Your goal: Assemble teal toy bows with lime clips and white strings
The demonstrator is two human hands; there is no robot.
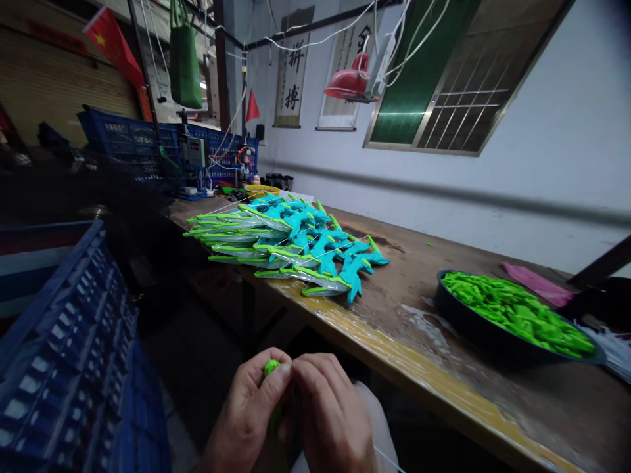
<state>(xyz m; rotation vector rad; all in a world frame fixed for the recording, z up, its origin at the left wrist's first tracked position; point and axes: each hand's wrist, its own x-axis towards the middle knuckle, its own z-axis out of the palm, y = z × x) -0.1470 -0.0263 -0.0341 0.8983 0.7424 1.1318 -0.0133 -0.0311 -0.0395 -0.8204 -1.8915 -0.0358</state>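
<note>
At six o'clock, low in the view and in front of the table edge, the left hand [246, 410] and right hand [328, 414] are pressed together, fingertips meeting around a small green piece [271, 366] that both pinch; only its top shows between the thumbs. The wooden table [434, 368] runs from ten o'clock to four o'clock. On it, at about twelve o'clock from the hands, lies a fanned pile of blue and green toy parts [296, 246]. At three o'clock sits a dark bowl [463, 318] filled with green pieces [517, 312]. A blue crate [69, 355] stands at nine o'clock.
</note>
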